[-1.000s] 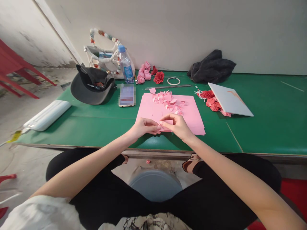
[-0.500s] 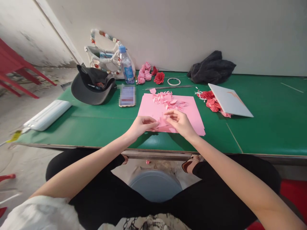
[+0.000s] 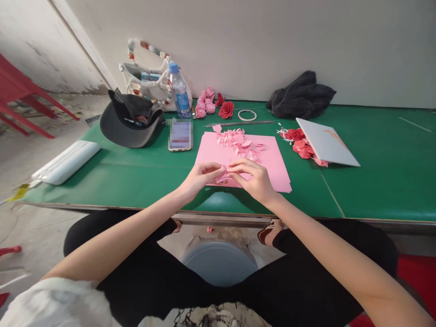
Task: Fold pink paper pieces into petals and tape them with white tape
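Between my two hands is a small piece of pink paper (image 3: 223, 178), partly hidden by the fingers. My left hand (image 3: 206, 176) pinches it from the left, thumb against fingers. From the right, the fingertips of my right hand (image 3: 251, 177) close on the same piece, nearly touching the left thumb. Both hands hover over the near part of a stack of pink paper sheets (image 3: 274, 163). Just beyond them, a heap of folded pink paper petals (image 3: 235, 138) lies on the sheets.
On the green table (image 3: 143, 181) are a phone (image 3: 180, 135), cap (image 3: 131, 122), bottle (image 3: 179, 93), tape roll (image 3: 247, 115), thin wires (image 3: 238, 123) and finished paper flowers (image 3: 225, 109). At right, a white board (image 3: 327, 143) leans over red paper pieces (image 3: 302, 148). Black cloth (image 3: 301, 96) lies behind.
My hands have drawn together; the right fingertips moved left and slightly down to meet the left ones at the pink paper piece. The things on the table stay in place.
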The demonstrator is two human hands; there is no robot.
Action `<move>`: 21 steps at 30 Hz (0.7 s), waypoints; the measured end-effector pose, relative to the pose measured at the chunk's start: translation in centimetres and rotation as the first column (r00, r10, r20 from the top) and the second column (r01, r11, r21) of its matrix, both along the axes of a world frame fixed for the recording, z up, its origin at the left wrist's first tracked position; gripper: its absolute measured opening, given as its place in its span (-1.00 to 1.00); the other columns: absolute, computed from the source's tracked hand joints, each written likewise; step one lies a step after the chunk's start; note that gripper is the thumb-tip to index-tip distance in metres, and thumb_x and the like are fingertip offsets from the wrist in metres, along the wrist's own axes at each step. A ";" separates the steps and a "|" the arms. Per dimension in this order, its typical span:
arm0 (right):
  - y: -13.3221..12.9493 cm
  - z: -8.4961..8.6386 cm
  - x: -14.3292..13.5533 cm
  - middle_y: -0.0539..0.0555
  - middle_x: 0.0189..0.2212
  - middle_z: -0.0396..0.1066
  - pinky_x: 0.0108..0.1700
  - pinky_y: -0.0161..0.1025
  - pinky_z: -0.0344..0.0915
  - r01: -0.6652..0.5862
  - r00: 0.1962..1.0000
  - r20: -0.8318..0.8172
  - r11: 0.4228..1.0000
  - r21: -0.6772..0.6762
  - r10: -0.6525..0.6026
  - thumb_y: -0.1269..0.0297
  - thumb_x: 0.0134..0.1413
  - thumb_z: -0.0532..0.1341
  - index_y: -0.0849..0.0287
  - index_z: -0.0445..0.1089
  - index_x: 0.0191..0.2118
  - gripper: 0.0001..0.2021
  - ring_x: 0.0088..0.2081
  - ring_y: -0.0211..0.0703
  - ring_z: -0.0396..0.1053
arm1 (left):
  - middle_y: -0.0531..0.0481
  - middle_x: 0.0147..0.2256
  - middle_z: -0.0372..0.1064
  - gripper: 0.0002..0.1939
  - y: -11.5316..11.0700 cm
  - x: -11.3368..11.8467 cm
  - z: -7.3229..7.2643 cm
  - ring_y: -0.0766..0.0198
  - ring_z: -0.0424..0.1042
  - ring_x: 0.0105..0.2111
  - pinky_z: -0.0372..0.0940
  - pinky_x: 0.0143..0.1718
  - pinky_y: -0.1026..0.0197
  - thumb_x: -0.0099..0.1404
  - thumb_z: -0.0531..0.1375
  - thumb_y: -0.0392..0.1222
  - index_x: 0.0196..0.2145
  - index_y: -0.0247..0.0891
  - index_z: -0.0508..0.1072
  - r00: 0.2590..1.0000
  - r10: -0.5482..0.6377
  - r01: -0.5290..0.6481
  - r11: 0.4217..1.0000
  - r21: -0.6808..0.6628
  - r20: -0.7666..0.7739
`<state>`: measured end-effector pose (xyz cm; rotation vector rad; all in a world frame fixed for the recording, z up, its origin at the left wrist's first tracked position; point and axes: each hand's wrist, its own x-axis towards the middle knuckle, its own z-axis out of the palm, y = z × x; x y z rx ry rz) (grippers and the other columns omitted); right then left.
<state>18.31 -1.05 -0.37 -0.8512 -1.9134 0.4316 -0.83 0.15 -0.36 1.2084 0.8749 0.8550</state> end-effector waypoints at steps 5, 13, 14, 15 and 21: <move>0.0 -0.1 0.0 0.08 -0.23 0.50 -0.07 -0.14 0.41 -0.031 0.999 0.007 0.999 -0.009 0.031 0.39 0.13 0.24 0.11 0.50 -0.29 -0.91 -0.17 -0.15 0.46 | -0.01 -0.32 0.43 -0.73 -0.1 0.1 0.1 0.30 0.42 -0.34 0.35 -0.18 0.16 0.18 0.28 -0.02 -0.27 -0.28 0.51 1.000 0.007 -0.007 1.000 0.005 -0.009; 0.4 0.2 0.0 0.06 -0.30 0.52 -0.23 -0.22 0.47 -0.093 0.979 -0.205 0.898 -0.431 0.003 0.21 0.03 0.32 0.14 0.48 -0.22 -0.81 -0.28 -0.16 0.50 | 0.02 -0.38 0.40 -0.71 -0.1 0.2 -0.1 0.31 0.38 -0.38 0.27 -0.34 0.27 0.17 0.27 0.02 -0.34 -0.28 0.47 0.993 0.083 -0.073 0.990 0.117 -0.084; 0.5 0.2 0.0 0.07 -0.32 0.53 -0.24 -0.22 0.47 -0.108 0.978 -0.211 0.872 -0.478 0.006 0.18 0.02 0.32 0.15 0.49 -0.24 -0.80 -0.29 -0.15 0.51 | 0.02 -0.38 0.40 -0.71 -0.2 0.3 0.0 0.30 0.39 -0.38 0.28 -0.33 0.26 0.17 0.27 0.02 -0.34 -0.29 0.47 0.992 0.090 -0.079 0.989 0.125 -0.088; 0.6 0.2 0.1 0.07 -0.34 0.53 -0.24 -0.21 0.47 -0.119 0.978 -0.209 0.853 -0.508 0.011 0.16 0.01 0.32 0.16 0.51 -0.27 -0.80 -0.31 -0.14 0.51 | 0.01 -0.37 0.40 -0.71 -0.2 0.3 0.0 0.29 0.39 -0.37 0.28 -0.31 0.25 0.16 0.28 0.02 -0.34 -0.29 0.47 0.991 0.097 -0.084 0.987 0.138 -0.096; 0.7 0.1 0.1 0.10 -0.39 0.54 -0.24 -0.15 0.47 -0.101 0.979 -0.201 0.826 -0.554 -0.015 0.11 -0.02 0.32 0.20 0.53 -0.32 -0.76 -0.36 -0.09 0.53 | -0.03 -0.34 0.45 -0.70 -0.2 0.3 0.2 0.26 0.40 -0.33 0.26 -0.27 0.24 0.16 0.26 0.03 -0.35 -0.30 0.50 0.976 0.116 -0.070 0.969 0.239 -0.185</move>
